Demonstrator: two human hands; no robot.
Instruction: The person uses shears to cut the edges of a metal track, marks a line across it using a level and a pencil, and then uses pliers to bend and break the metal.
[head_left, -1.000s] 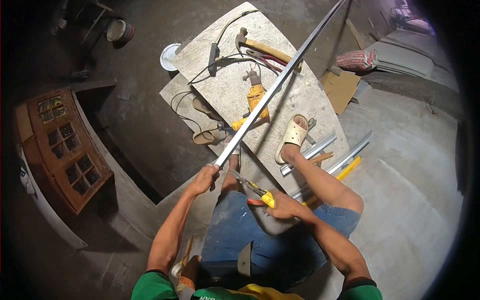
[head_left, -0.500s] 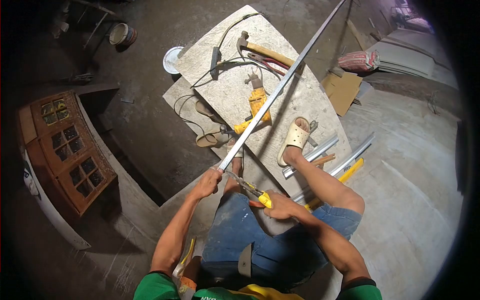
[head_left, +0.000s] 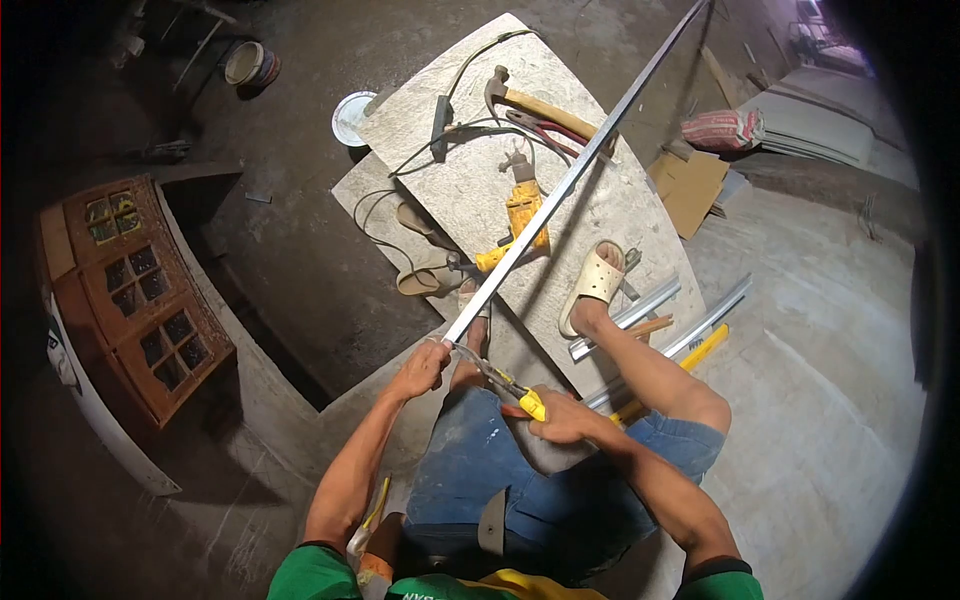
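My left hand is closed around the near end of a long, thin metal profile, which slants up and away to the top right. In my right hand are tin snips with yellow and orange-red grips, closed in my fingers. The snips' jaws point left and lie at the profile's near end, close to my left hand. Whether the blades bite into the metal cannot be made out. Beyond the profile, a yellow power drill lies on a pale board.
A claw hammer, red-handled pliers and a black cable lie on the board. Metal channels and a yellow spirit level rest by my right leg. A wooden panelled cabinet stands left, beside a ledge. A bucket sits behind.
The whole view has shifted slightly, so the board and tools appear a little lower and further right. Both hands keep their hold on the profile and the snips.
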